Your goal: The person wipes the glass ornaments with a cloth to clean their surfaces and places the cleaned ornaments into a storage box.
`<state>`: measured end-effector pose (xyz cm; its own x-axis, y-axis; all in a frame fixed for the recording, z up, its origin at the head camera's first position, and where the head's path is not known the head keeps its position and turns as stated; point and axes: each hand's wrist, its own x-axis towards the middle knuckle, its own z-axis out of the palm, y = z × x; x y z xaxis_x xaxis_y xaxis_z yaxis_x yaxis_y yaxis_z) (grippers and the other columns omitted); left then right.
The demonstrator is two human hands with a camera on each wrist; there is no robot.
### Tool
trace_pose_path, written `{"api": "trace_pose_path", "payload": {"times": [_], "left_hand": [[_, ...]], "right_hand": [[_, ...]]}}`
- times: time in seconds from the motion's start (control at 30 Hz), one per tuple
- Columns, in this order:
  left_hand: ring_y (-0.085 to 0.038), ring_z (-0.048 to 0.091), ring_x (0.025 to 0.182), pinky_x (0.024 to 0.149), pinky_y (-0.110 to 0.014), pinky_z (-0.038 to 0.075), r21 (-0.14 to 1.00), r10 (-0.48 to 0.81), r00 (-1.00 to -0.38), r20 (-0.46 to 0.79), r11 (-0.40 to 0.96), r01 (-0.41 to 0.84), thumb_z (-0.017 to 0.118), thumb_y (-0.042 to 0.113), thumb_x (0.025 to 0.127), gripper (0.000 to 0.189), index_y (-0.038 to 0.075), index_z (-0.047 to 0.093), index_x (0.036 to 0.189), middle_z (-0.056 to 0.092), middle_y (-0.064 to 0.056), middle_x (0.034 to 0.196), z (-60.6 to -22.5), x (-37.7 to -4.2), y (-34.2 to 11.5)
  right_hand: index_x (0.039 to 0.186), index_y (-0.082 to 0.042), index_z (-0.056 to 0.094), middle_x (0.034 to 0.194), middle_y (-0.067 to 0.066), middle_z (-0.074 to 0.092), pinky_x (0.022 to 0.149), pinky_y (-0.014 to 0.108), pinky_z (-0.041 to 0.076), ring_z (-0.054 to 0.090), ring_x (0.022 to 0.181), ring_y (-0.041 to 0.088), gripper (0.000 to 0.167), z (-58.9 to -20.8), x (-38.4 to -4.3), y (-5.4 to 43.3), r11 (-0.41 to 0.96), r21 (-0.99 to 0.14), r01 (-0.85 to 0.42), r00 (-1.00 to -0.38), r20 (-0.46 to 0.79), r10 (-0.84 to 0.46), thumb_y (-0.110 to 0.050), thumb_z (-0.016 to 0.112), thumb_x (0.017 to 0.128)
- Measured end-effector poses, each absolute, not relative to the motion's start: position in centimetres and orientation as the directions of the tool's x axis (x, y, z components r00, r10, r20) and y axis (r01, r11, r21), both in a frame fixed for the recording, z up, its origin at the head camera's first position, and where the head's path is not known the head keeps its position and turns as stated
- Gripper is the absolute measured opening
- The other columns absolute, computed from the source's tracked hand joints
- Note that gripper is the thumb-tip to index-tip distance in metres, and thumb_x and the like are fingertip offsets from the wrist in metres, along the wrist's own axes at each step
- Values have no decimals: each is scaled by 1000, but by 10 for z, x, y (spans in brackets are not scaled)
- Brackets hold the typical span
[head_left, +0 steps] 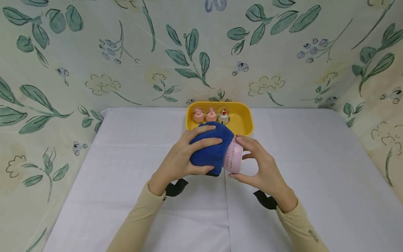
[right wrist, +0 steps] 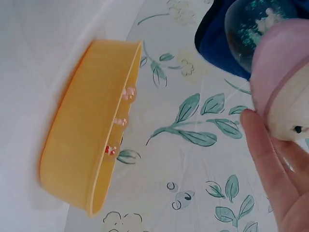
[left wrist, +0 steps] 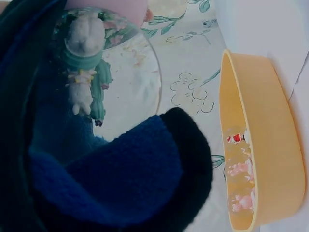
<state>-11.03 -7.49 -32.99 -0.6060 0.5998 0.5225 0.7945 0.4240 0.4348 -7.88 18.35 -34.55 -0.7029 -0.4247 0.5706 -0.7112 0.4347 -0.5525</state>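
Both hands hold a snow globe in the air over the table, just in front of the yellow tray. My left hand [head_left: 179, 157] grips a blue cloth [head_left: 209, 154] with black edging, wrapped over the globe's dome. My right hand [head_left: 264, 171] pinches the lettered pink base [head_left: 233, 157] between thumb and fingers. The globe lies tilted on its side, base to the right. In the left wrist view the clear dome [left wrist: 137, 72] shows a white animal figure [left wrist: 81, 96] and green cactus shapes inside. The right wrist view shows the base's pale underside [right wrist: 294, 106].
The yellow tray [head_left: 240, 120] stands at the table's back edge. Two small pink globes [head_left: 198, 115] and one with a red-and-white figure [head_left: 224, 116] sit in its left part. A white cloth [head_left: 135, 147] covers the table; a leaf-patterned fabric [head_left: 126, 70] hangs behind.
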Motion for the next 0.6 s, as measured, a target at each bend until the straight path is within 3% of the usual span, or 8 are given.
{"api": "trace_pose_path", "payload": {"times": [0.13, 0.23, 0.3, 0.4, 0.5, 0.6], "left_hand": [[-28, 37, 130, 97, -51, 42, 443, 607, -603, 517, 413, 796, 80, 37, 75, 66, 27, 51, 133, 33, -1, 149, -330, -110, -74], [-29, 38, 130, 96, -52, 43, 442, 603, -608, 517, 421, 792, 80, 37, 75, 67, 27, 49, 133, 32, -2, 149, -330, -110, -73], [-29, 38, 129, 95, -51, 44, 429, 603, -606, 519, 430, 795, 80, 38, 75, 68, 27, 48, 134, 32, -2, 149, -330, -110, -73], [-31, 40, 126, 93, -50, 46, 392, 606, -595, 528, 448, 804, 80, 38, 74, 69, 27, 48, 134, 33, -4, 148, -330, -110, -72], [-34, 43, 122, 89, -49, 49, 357, 609, -589, 531, 470, 807, 79, 40, 74, 68, 27, 49, 134, 34, -4, 147, -331, -110, -71], [-33, 42, 123, 90, -48, 49, 367, 601, -598, 529, 474, 801, 80, 40, 74, 68, 27, 49, 133, 33, -3, 147, -335, -109, -71]], "right_hand": [[133, 0, 50, 132, 16, 53, 82, 21, 51, 52, 116, 22, 82, -346, -84, 185, 418, -491, -764, -640, 655, -401, -56, 70, 77], [131, 2, 52, 126, 16, 57, 79, 17, 51, 57, 107, 20, 84, -347, -85, 183, 409, -524, -747, -659, 664, -354, -56, 72, 74], [131, 1, 52, 123, 15, 59, 74, 17, 52, 59, 97, 19, 83, -347, -85, 180, 397, -589, -704, -706, 638, -308, -52, 77, 72], [132, -3, 52, 117, 13, 62, 68, 21, 55, 61, 83, 18, 74, -347, -83, 176, 353, -721, -596, -803, 549, -231, -27, 86, 71], [133, -6, 53, 107, 14, 63, 62, 25, 56, 61, 74, 20, 67, -344, -81, 171, 294, -858, -421, -907, 391, -160, -3, 80, 71], [134, -9, 51, 99, 14, 62, 61, 26, 55, 60, 72, 20, 60, -341, -79, 168, 308, -907, -287, -957, 256, -139, -6, 74, 79]]}}
